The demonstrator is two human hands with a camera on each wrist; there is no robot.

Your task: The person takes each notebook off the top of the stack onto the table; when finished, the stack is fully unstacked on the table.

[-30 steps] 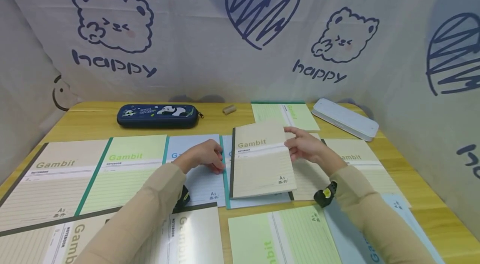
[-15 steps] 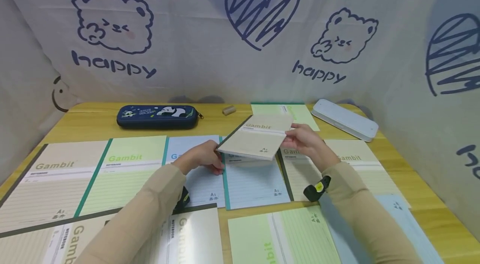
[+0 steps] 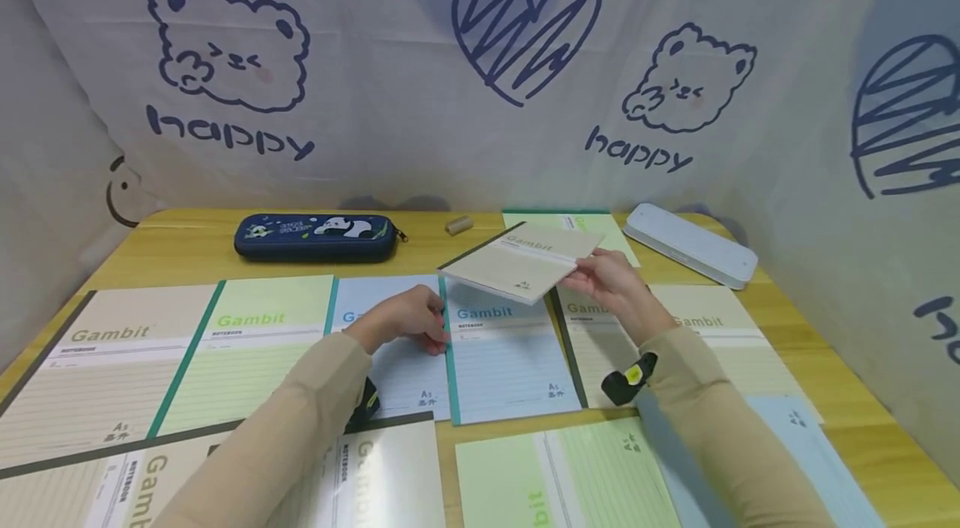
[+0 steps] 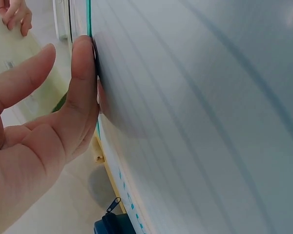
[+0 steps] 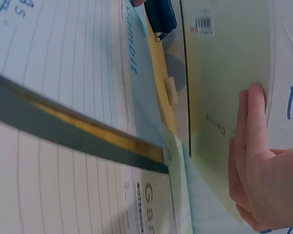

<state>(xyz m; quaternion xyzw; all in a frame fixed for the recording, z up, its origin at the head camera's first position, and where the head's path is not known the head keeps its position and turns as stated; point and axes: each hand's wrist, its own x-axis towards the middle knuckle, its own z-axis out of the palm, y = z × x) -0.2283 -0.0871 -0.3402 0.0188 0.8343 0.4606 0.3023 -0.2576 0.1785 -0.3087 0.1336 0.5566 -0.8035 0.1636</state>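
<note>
My right hand (image 3: 609,282) holds a beige Gambit notebook (image 3: 517,260) by its right edge, raised and tilted above the table. In the right wrist view, its straight fingers (image 5: 254,122) lie along the pale back cover, which carries a barcode; the thumb is hidden. Below it lies a blue notebook (image 3: 513,370) with a teal spine. My left hand (image 3: 405,316) rests over another blue notebook (image 3: 397,374), fingertips at the seam between the two blue ones. Seen from the left wrist, those fingers are fairly straight and the thumb stands apart.
Several more notebooks, such as a green one (image 3: 258,345) and a beige one (image 3: 120,361), cover the table. Along the back sit a navy panda pencil case (image 3: 315,238), a small tan block (image 3: 459,225) and a white case (image 3: 690,245). A patterned cloth (image 3: 375,78) hangs behind.
The beige notebook has been raised and carried toward the back, tipping flatter, which uncovers the blue notebook beneath. My right hand moves slightly with it; my left hand stays in place.
</note>
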